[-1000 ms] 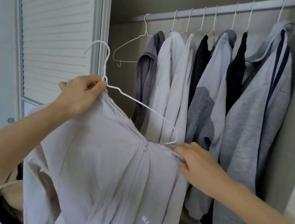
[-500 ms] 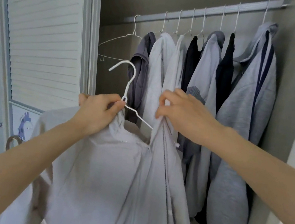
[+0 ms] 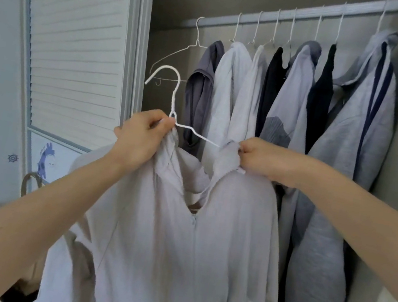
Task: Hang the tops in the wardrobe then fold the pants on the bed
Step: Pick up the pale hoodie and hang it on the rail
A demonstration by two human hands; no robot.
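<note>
Fingers of the left hand [image 3: 142,138] are curled and pinch the neck of the white wire hanger [image 3: 173,109], together with a bunch of collar cloth of the pale grey zip top [image 3: 177,239]. Fingers of the right hand [image 3: 262,159] are also curled, and they grip the other side of the collar, close to the right arm of the same hanger.

From these two grips the top hangs down loose. It looks soft and light, with no stiffness, so I judge it will sag and slide wherever it is not held. The wire is thin and smooth, and the cloth may slip off its sloping arm. Good places to take hold are the collar edge and shoulder seam, to pull them over the wire ends, and the twisted neck of the hanger for lifting.

The hanger with the top is below the rail [image 3: 308,9] of the wardrobe and in front of it, and its hook is not yet on the rail.

The wardrobe works as the container. On the rail hangs one empty hanger [image 3: 179,55] at the left end. To the right of it comes a row of tops [image 3: 294,93] in grey, white and dark colours, pressed close to each other, and the last one touches the side wall. The free place seems to be beside the empty hanger.
</note>
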